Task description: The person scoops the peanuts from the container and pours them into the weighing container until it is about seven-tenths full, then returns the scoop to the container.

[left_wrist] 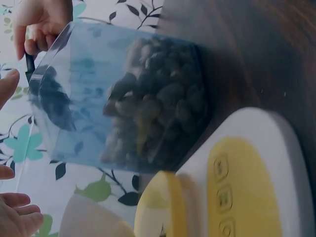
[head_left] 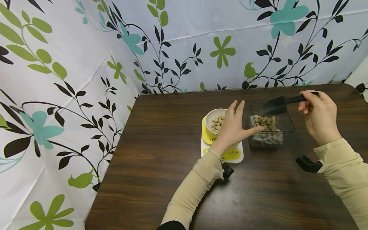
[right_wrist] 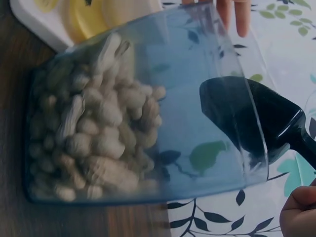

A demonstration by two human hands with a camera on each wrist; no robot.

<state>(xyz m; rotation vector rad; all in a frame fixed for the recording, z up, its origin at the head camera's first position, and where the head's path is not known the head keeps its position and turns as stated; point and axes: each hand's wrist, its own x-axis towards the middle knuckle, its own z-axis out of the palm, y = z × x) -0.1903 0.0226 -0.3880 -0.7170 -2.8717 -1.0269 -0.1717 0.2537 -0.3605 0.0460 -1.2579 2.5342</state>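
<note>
On the head view I'm pinching the black scoop (head_left: 274, 105) in my right hand (head_left: 320, 115), left hand (head_left: 230, 129) spread by the bowl (head_left: 214, 112). Left wrist: the clear bin (left_wrist: 89, 74) is standing beside the kitchen scale (left_wrist: 239, 180), presumably for easy reach; right wrist: the scoop is hovering above unshelled peanuts (right_wrist: 106, 133).

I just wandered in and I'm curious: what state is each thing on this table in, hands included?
Clear container: upright, open-topped, partly filled with unshelled peanuts.
White bowl: upright, some peanuts in it.
Scale: bearing the bowl; any reading can't be made out.
Black scoop: tilted, at the container's mouth, above the peanuts.
Right hand: gripping the scoop's handle.
Left hand: fingers spread, holding nothing.
</note>
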